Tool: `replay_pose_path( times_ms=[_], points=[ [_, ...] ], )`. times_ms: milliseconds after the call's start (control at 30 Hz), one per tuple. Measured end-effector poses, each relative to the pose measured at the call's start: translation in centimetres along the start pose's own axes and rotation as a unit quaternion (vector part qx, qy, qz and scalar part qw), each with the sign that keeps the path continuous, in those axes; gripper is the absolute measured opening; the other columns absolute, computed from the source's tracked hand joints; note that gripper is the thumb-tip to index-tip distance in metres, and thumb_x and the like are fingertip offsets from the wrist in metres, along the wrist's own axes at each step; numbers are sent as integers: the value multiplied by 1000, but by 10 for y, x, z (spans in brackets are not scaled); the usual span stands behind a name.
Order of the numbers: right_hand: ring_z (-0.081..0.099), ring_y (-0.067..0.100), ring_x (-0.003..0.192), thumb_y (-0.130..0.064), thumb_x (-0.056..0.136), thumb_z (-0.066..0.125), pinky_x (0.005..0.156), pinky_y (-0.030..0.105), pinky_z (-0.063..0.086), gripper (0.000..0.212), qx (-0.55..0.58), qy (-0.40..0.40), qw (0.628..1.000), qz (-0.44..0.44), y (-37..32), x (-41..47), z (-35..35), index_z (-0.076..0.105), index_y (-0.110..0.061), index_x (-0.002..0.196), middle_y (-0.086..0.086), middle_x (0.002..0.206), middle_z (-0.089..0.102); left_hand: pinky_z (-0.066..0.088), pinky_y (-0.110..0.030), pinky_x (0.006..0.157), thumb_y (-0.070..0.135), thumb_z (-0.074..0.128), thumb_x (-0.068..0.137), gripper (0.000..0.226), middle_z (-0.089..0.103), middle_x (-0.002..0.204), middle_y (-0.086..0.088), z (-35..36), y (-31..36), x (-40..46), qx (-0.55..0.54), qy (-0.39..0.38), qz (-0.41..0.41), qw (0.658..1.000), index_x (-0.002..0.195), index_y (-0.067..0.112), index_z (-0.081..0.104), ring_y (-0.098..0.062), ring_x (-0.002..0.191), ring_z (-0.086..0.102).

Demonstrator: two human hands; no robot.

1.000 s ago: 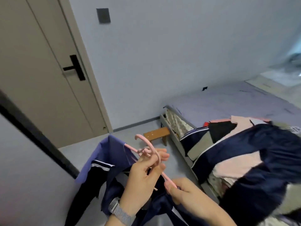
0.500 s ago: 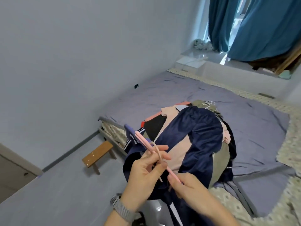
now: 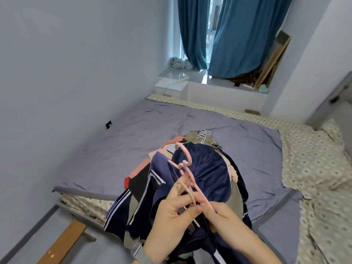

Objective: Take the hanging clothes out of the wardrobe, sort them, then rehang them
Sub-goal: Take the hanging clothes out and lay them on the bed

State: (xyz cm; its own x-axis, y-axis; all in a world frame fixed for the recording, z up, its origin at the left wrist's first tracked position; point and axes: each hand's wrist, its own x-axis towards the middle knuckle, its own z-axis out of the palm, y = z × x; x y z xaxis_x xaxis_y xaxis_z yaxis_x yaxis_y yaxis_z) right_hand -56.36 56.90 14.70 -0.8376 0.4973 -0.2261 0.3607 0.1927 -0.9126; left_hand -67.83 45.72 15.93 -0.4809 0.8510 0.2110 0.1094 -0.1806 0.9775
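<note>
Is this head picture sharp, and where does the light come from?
Head view: daylight enters between the blue curtains and glares on the sill; walls bow from wide-angle distortion; both hands, left and right, and the pink hanger are slightly motion-blurred.

Evenly bright daylit room, light entering through the gap between the teal fabric curtains (image 3: pixel 224 35) at the far window. Glare on the glossy white window ledge (image 3: pixel 182 75) below. Soft, faint shadows only, under the heap of dark clothes on the grey-sheeted bed (image 3: pixel 152 130). Strong wide-angle bending of walls near the edges. Slight motion blur on both hands.
</note>
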Motion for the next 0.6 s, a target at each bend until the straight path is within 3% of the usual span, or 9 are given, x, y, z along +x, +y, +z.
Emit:
replay_pose_path(
  times_ms=[133,300,400,500,600],
  points=[
    [34,15,54,-47,95,41,57,27,28,44,20,-5,999,46,-1,39,-16,57,-26,61,-2,53,38,35,-17,104,41,67,61,14,38,140,24,-25,-13,39,11,32,-27,999,74,39,73,10,131,33],
    [35,7,51,-41,95,43,53,16,31,34,2,-69,996,56,-8,67,-43,68,-28,76,-10,52,40,30,-19,109,33,67,68,14,46,137,28,-45,-13,90,20,8,-3,1000,80,33,75,6,133,34],
    [27,11,57,-32,99,43,57,22,26,37,-36,-59,997,27,-10,88,-60,59,-30,65,-8,57,33,31,-24,111,13,67,77,20,49,128,36,-43,-11,119,38,-14,19,999,82,31,74,5,132,37],
    [29,9,59,-31,98,45,60,24,28,38,-103,-43,994,-2,-11,110,-79,46,-26,60,-10,59,33,31,-17,108,8,61,82,22,56,119,36,-39,-7,146,48,-18,43,998,82,26,74,6,130,39],
    [30,7,58,-44,93,45,61,26,29,38,-152,-57,987,-18,-11,127,-104,43,-20,64,-10,59,34,34,-22,108,10,61,86,22,67,114,16,-31,-5,172,45,-6,73,996,74,24,72,2,129,43]
  ],
)
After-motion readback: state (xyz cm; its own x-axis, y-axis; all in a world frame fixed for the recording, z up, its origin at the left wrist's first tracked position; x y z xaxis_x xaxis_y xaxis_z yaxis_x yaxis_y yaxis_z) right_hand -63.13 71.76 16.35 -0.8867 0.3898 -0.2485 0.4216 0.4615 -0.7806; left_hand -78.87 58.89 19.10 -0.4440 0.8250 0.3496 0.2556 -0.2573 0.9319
